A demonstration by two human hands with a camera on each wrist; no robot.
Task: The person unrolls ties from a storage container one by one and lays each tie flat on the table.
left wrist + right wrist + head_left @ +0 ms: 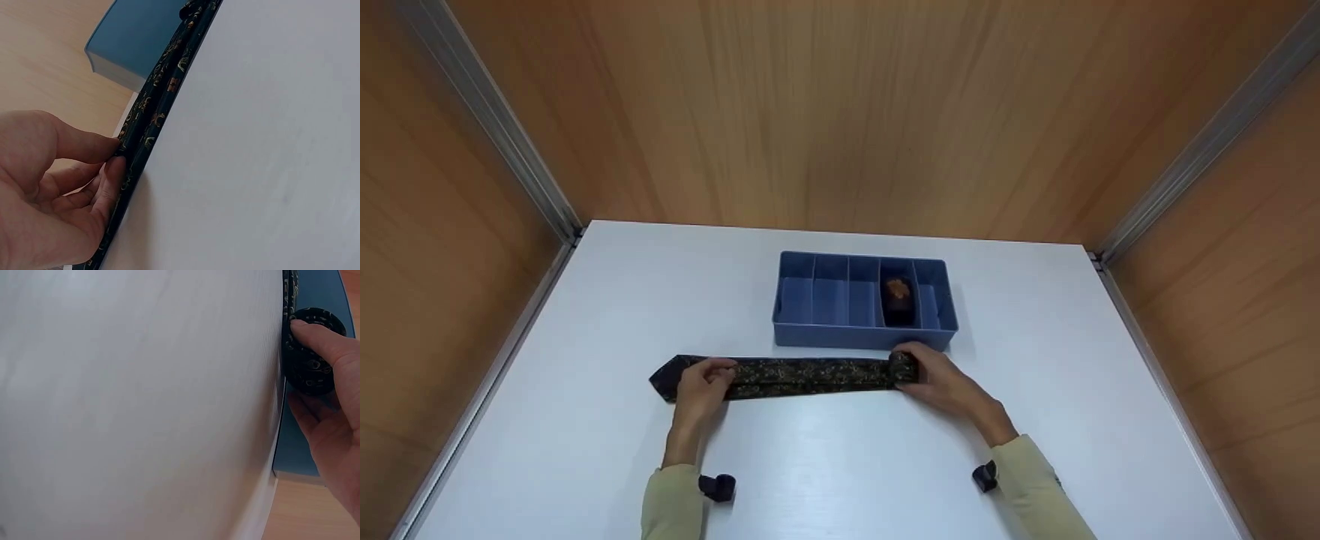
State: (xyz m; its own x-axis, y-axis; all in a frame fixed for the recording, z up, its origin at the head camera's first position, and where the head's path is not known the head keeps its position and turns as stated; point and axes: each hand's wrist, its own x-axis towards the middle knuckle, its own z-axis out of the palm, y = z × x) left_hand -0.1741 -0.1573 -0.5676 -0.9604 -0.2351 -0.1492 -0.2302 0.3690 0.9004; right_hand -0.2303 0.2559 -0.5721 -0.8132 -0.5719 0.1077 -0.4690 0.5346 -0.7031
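Note:
A dark necktie [810, 375] with a gold floral pattern lies stretched across the white table, underside up. Its wide pointed end is at the left, and its right end is wound into a roll [312, 354]. My right hand [941, 379] grips that roll, thumb on the near side and fingers on the far side. Close to the pointed end, my left hand [703, 386] pinches the fabric between thumb and forefinger, as the left wrist view shows at the tie's edge [132, 126]. Behind the tie stands a blue divided box [862, 336].
One compartment of the box, second from the right, holds a dark rolled item [898, 300] with an orange-brown motif. Wooden panels [840, 112] rise behind the white table [840, 465] and at both sides, with metal posts [502, 120] at the corners.

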